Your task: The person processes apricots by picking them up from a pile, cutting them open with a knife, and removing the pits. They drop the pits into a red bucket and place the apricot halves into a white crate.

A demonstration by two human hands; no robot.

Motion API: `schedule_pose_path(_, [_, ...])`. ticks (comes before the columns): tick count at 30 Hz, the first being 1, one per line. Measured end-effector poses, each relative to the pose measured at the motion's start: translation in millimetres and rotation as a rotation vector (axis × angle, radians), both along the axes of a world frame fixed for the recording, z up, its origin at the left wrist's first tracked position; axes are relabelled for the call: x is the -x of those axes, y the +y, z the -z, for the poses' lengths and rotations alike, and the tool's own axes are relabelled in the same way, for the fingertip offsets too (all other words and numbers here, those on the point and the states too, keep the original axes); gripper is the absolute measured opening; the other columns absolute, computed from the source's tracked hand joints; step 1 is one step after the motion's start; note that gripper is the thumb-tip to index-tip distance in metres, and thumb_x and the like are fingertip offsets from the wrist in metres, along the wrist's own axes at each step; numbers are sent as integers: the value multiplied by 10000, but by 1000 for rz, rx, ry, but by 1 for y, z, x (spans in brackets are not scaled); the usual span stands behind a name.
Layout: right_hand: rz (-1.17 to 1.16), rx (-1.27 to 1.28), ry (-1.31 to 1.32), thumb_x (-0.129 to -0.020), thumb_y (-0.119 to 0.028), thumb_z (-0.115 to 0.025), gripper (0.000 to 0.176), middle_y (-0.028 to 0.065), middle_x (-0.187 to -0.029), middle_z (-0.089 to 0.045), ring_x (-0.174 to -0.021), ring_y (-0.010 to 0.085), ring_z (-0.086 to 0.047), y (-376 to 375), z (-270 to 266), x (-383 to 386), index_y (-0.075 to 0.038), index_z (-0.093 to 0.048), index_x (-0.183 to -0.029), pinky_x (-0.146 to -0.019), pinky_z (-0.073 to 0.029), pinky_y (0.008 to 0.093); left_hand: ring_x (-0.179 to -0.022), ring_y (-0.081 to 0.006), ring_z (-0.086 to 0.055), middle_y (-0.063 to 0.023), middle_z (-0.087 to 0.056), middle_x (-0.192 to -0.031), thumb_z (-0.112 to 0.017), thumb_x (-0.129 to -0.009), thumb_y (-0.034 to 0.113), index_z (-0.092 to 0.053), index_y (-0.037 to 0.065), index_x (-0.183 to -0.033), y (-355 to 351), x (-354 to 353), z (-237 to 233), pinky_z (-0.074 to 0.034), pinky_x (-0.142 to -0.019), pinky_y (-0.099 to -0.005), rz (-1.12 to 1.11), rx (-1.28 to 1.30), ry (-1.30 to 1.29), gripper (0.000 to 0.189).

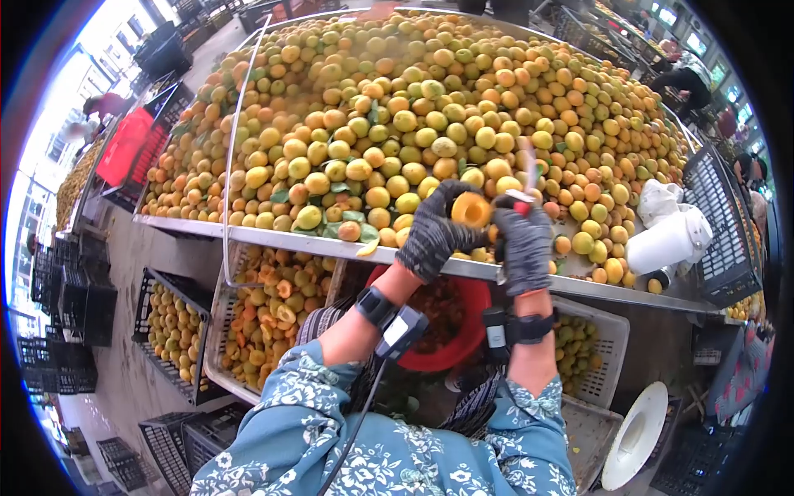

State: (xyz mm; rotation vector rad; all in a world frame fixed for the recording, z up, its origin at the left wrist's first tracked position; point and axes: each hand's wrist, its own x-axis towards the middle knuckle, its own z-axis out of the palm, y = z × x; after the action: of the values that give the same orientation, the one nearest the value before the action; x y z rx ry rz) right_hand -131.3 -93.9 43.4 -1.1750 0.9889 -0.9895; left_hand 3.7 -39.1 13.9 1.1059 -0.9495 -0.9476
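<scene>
My left hand (437, 231), in a dark knitted glove, is closed round an apricot half (471, 210). Its hollow, orange cut face points toward my right hand (524, 246). That hand, gloved alike, grips a small knife (529, 165) with a red handle, its blade pointing up and slightly blurred. Both hands are over the front edge of a metal table (372, 250), close together. Behind them whole apricots (397, 124) lie in a large heap with some green leaves. Below, a crate holds cut apricots (277, 310), and a red basin (475, 318) contains brownish bits, perhaps pits.
A white plastic jug (668, 237) lies on the table's right, beside a black crate (721, 227). A bent metal rod (235, 149) rises at the left. Below are a black crate of apricots (175, 331), a pale crate (600, 355) and a white hat (635, 438). A person (688, 74) is at far right.
</scene>
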Motion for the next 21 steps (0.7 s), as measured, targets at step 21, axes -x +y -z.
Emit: schedule_pose_path(21, [45, -8, 4, -752, -61, -663, 149, 40, -651, -578, -354, 97, -431, -37, 16, 44, -21, -642, -894, -305, -294, 224, -707, -167, -631, -86, -632, -918, -640, -855, 325, -571, 49, -1150, 110, -111, -40, -515, -553, -262, 119, -222, 244, 410])
